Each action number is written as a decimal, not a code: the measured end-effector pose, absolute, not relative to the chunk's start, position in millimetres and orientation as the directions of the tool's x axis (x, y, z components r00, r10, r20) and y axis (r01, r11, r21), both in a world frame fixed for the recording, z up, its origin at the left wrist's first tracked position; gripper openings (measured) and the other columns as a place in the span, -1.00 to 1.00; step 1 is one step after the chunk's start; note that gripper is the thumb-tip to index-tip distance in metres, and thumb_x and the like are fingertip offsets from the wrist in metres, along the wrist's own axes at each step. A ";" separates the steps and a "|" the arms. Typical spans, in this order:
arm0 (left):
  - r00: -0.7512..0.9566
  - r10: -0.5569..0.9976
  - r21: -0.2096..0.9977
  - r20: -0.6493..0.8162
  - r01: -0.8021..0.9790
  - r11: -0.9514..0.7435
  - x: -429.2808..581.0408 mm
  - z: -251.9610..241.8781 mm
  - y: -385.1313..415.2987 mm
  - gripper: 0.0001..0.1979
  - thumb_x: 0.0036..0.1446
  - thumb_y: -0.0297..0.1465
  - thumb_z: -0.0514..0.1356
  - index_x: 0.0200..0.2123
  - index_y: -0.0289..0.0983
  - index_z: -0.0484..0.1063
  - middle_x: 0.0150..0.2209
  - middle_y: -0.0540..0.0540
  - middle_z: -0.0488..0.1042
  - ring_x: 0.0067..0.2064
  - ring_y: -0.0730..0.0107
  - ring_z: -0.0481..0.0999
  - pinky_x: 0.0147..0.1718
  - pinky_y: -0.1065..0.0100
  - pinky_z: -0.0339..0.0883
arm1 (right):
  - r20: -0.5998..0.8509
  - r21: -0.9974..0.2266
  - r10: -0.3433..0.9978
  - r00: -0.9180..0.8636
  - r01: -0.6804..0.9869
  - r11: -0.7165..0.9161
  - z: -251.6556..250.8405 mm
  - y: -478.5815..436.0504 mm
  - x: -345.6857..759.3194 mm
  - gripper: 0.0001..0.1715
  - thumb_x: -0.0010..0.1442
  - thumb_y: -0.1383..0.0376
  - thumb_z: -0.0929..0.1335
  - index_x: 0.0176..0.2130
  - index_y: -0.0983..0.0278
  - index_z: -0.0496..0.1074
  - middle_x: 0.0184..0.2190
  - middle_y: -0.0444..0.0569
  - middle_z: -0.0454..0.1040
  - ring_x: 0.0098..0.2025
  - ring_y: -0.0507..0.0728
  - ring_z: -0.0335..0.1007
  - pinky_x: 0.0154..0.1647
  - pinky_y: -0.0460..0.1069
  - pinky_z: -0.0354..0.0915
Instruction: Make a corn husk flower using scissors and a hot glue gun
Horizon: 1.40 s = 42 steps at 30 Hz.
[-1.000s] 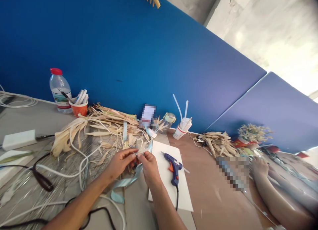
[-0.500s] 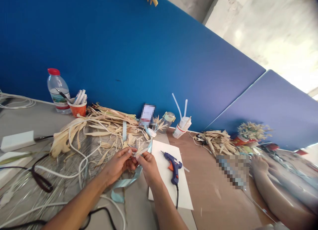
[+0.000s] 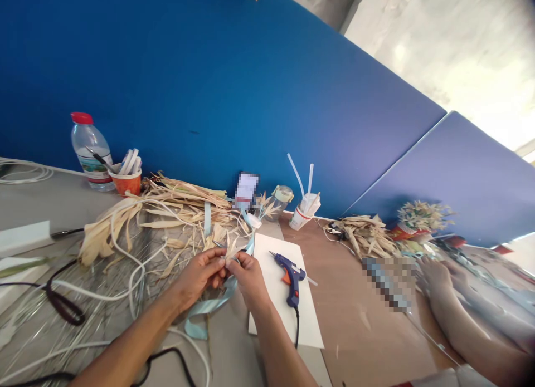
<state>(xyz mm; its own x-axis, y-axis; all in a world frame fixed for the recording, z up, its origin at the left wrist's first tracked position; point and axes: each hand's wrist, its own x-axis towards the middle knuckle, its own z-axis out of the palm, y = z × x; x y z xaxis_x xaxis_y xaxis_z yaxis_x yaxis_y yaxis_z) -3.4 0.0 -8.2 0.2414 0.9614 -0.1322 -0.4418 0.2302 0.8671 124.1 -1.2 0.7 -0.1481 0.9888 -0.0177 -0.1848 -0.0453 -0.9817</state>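
My left hand point(image 3: 208, 271) and my right hand point(image 3: 246, 273) meet over the table, thumbs and fingers pinched together. Between them is a small pale piece of dried corn husk point(image 3: 229, 250), partly covered by the fingers. A light blue ribbon point(image 3: 212, 305) runs from under the hands, its loose end curling down to the left; whether the fingers also grip it is hard to tell. Right of my hands, a dark blue glue gun point(image 3: 291, 275) lies on a white sheet point(image 3: 307, 326). Loose husk scraps point(image 3: 179, 245) are scattered to the left.
Behind lie a husk bundle point(image 3: 188, 195), a red-capped bottle point(image 3: 90, 153), a paper cup of pens point(image 3: 126, 182), a jar point(image 3: 281, 199) and a cup with straws point(image 3: 303, 214). White cable point(image 3: 100, 292) crosses the left side. Another person's arms point(image 3: 447, 303) rest at right.
My hands stay together, with the fingers shifted slightly around the husk piece. The whole view has moved a little. At right, the other person's hand has shifted slightly.
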 end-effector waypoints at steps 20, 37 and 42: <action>0.184 0.964 0.780 -0.192 -0.567 0.263 -2.1 -11.2 0.9 -0.73 -0.15 -0.42 0.37 -0.32 -0.35 0.44 -0.59 0.02 0.44 -0.64 0.60 0.33 -0.59 0.50 0.28 | 0.032 -0.998 0.999 -0.023 0.058 0.033 -1.9 3.4 121.1 -0.82 -0.01 0.28 0.32 -0.57 0.30 0.40 -0.66 -0.16 0.40 -0.59 0.01 0.27 -0.51 -0.10 0.22; -0.123 0.975 0.536 -0.187 -0.844 -0.003 -32.7 -7.2 21.0 -0.82 -0.13 -0.61 0.31 -0.42 -0.28 0.45 -0.62 0.04 0.44 -0.64 0.62 0.30 -0.51 0.46 0.35 | 0.070 -0.982 0.952 0.300 -0.147 0.118 21.9 14.8 177.9 -0.74 -0.07 0.20 0.41 -0.37 0.32 0.51 -0.55 -0.14 0.40 -0.54 -0.01 0.17 -0.46 -0.08 0.15; -0.115 0.975 0.548 -0.188 -0.837 0.007 -32.5 -9.0 21.5 -0.85 -0.10 -0.62 0.27 -0.42 -0.30 0.46 -0.61 0.02 0.44 -0.64 0.62 0.30 -0.50 0.46 0.36 | 0.084 -0.936 0.829 0.552 -0.243 0.257 14.2 22.3 194.8 -0.69 -0.14 0.21 0.45 -0.33 0.30 0.49 -0.42 -0.10 0.46 -0.47 -0.01 0.26 -0.43 -0.09 0.19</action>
